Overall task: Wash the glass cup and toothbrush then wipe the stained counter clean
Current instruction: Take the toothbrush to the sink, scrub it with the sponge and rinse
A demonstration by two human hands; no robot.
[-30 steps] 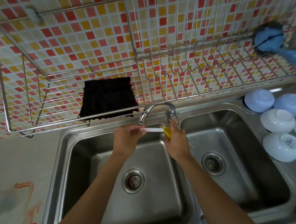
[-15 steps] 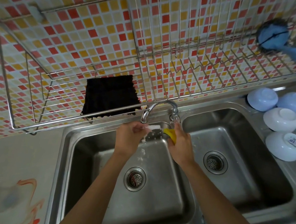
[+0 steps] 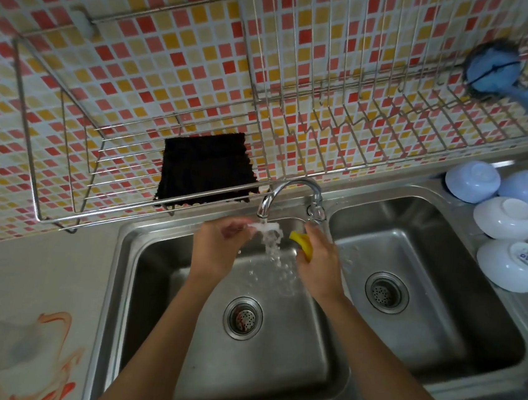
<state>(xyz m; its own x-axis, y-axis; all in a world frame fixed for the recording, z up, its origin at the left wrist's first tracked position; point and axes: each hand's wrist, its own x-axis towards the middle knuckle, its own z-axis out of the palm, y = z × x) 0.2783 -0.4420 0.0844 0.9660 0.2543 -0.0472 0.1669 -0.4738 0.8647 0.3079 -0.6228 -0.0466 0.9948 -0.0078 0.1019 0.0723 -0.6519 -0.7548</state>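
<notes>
Over the left sink basin [image 3: 194, 352] both hands hold a toothbrush [image 3: 302, 241] under the faucet [image 3: 285, 190]. Its yellow handle sits in my right hand [image 3: 319, 264]. The white head end is pinched in the fingers of my left hand [image 3: 219, 244], right in the running water [image 3: 271, 244]. An orange and red stain [image 3: 54, 350] spreads over the grey counter at lower left. A black cloth [image 3: 205, 169] lies on the wire rack above the sink. No glass cup shows clearly in view.
The wire dish rack [image 3: 362, 119] hangs on the tiled wall over both basins. Several upturned white and pale blue bowls [image 3: 503, 218] sit on the drainboard at right. A blue brush [image 3: 494, 72] rests on the rack's right end. The right basin [image 3: 410, 280] holds nothing.
Water now runs from the faucet over the brush head and splashes into the basin. Both hands stayed under the spout, right hand slightly lower.
</notes>
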